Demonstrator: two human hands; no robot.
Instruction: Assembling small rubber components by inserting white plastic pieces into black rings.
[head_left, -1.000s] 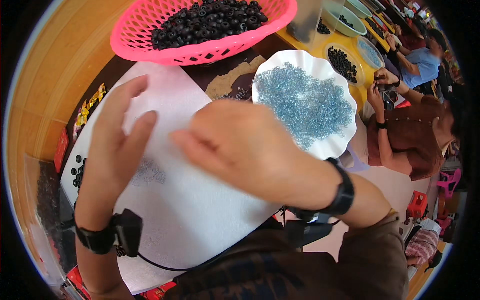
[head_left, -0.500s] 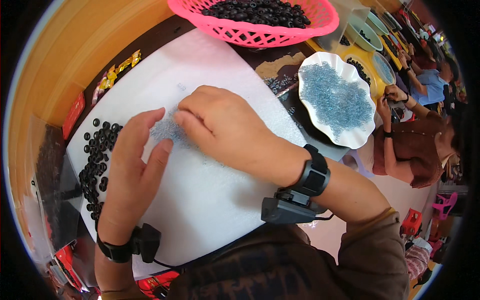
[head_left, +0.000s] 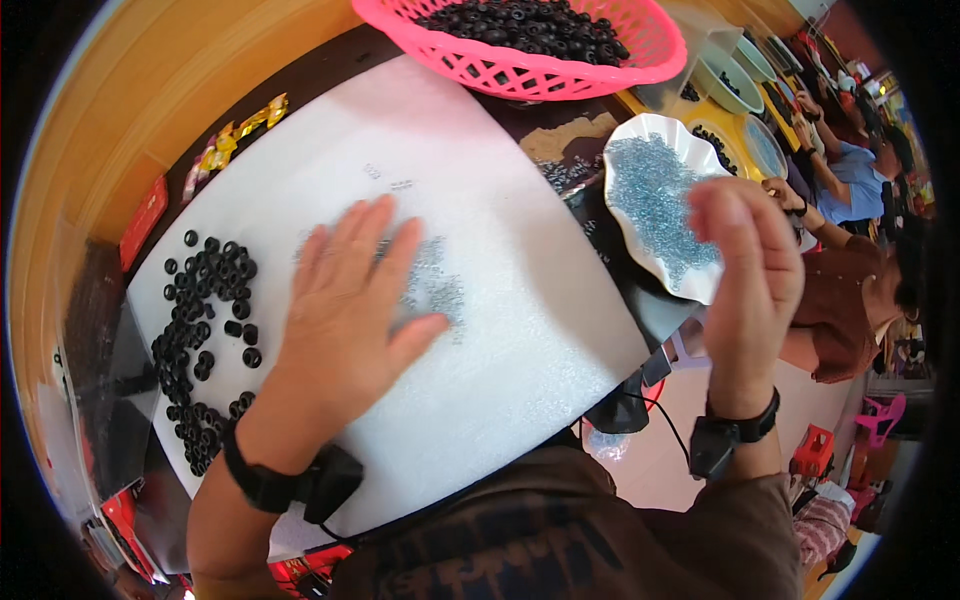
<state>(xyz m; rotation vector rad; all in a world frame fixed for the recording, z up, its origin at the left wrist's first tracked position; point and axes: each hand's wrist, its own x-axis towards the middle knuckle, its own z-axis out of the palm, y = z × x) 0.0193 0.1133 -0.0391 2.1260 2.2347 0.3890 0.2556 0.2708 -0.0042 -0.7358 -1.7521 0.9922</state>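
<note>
The left hand is pressed flat and open on scattered small blue-grey pieces on the white foam sheet; the right hand is raised, its grasp unclear. Black rings lie unsorted.

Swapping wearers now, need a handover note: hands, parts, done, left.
Left hand: flat, palm down on the white foam sheet, fingers spread over a small scatter of clear-blue beads. Nothing gripped.
Right hand: raised off the sheet beside the white scalloped dish of blue beads; cannot tell if it holds any.
Black rings: loose pile on the sheet's left side; more in the pink basket at the top.
Done: some rings and beads are out on the sheet.
Left: most beads are in the dish, and the basket holds many rings.
</note>
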